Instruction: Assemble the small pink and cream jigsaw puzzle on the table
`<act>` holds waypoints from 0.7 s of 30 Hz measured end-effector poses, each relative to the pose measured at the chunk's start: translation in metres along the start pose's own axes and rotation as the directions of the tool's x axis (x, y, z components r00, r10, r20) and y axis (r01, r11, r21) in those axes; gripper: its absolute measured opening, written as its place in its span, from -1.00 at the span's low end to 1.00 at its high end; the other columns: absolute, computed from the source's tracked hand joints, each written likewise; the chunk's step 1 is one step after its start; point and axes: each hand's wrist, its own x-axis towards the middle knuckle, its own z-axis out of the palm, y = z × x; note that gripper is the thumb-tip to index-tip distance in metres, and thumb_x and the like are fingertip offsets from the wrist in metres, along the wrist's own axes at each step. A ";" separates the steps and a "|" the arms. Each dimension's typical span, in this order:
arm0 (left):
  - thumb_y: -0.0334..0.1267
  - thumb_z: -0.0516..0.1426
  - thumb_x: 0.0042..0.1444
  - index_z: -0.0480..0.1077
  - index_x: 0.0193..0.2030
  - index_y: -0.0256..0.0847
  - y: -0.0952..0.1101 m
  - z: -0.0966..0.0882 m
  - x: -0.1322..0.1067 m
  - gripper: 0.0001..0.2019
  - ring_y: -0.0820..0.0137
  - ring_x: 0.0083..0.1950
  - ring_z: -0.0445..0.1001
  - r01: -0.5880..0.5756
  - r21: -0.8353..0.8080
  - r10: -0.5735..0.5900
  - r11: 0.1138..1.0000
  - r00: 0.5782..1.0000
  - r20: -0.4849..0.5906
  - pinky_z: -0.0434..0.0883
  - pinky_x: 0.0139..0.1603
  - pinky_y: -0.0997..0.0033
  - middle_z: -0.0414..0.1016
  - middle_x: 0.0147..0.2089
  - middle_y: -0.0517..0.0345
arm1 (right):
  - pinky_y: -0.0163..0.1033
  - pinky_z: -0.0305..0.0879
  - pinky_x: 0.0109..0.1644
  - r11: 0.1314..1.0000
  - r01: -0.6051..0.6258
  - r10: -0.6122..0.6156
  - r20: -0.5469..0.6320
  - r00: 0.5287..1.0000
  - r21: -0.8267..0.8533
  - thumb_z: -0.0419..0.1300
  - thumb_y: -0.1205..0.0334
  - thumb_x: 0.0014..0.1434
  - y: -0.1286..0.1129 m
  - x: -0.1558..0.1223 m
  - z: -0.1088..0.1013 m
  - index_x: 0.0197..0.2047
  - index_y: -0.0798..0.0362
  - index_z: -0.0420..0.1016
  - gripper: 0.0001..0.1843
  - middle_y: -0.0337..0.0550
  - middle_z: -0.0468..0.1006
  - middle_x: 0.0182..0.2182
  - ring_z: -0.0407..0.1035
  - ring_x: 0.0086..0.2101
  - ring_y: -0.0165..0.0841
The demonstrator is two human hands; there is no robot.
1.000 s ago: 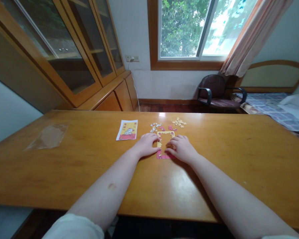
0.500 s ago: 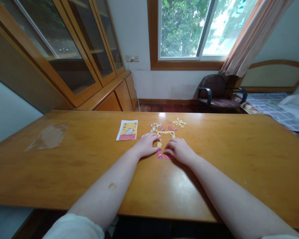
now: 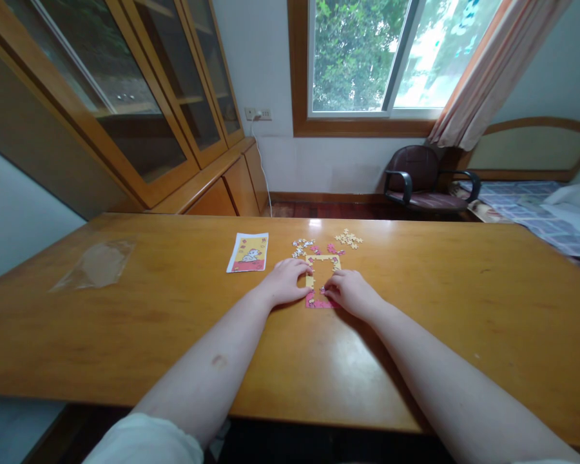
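Note:
A partly built jigsaw puzzle [image 3: 323,260], a yellow and pink frame with a hollow middle, lies on the wooden table [image 3: 174,322]. My left hand [image 3: 285,283] rests palm down beside the frame's left edge, its thumb touching that edge. My right hand [image 3: 350,291] covers the frame's lower right part. Its fingers are curled and its fingertips are pressed down on the pink bottom strip; what is under them is hidden. Loose pieces lie just beyond the frame: a pale heap [image 3: 348,238], a white cluster [image 3: 301,246] and a few pink ones [image 3: 332,249].
A picture card [image 3: 248,252] showing the puzzle's image lies left of the frame. A clear plastic bag [image 3: 95,264] sits at the table's left. Glass-door cabinets [image 3: 164,116] stand on the left. Beyond the table are an armchair [image 3: 418,183] and a bed [image 3: 551,212].
My right hand has slid a little left and nearer along the frame's lower right. My left hand has stayed put.

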 end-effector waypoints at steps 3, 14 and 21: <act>-0.12 0.21 0.02 0.46 -0.06 -0.10 0.000 0.000 0.000 -0.68 0.17 0.18 0.36 -0.001 -0.004 0.001 1.000 1.000 -0.002 0.26 0.26 0.10 0.47 0.10 0.09 | -0.20 0.21 -0.08 1.000 -0.001 0.000 -0.018 1.000 -0.022 0.24 0.13 0.22 0.001 0.000 0.004 -0.22 0.04 0.59 -0.82 -0.09 0.57 -0.23 0.43 -0.20 -0.28; -0.13 0.22 0.02 0.47 -0.06 -0.10 0.000 0.001 0.000 -0.68 0.18 0.17 0.37 -0.007 -0.011 0.007 1.000 1.000 -0.005 0.28 0.25 0.13 0.47 0.09 0.08 | -0.19 0.16 -0.06 0.997 0.078 -0.079 -0.050 0.996 -0.016 0.20 0.10 0.26 -0.006 -0.001 0.009 -0.20 0.06 0.54 -0.79 -0.09 0.54 -0.22 0.40 -0.13 -0.30; -0.13 0.22 0.02 0.47 -0.06 -0.09 0.000 0.002 0.001 -0.68 0.18 0.17 0.37 0.002 -0.008 -0.002 1.000 1.000 -0.010 0.27 0.26 0.12 0.47 0.10 0.10 | -0.18 0.17 -0.06 0.996 0.084 -0.085 -0.046 0.995 -0.033 0.19 0.11 0.27 -0.005 0.000 0.011 -0.19 0.06 0.54 -0.80 -0.09 0.53 -0.21 0.39 -0.12 -0.29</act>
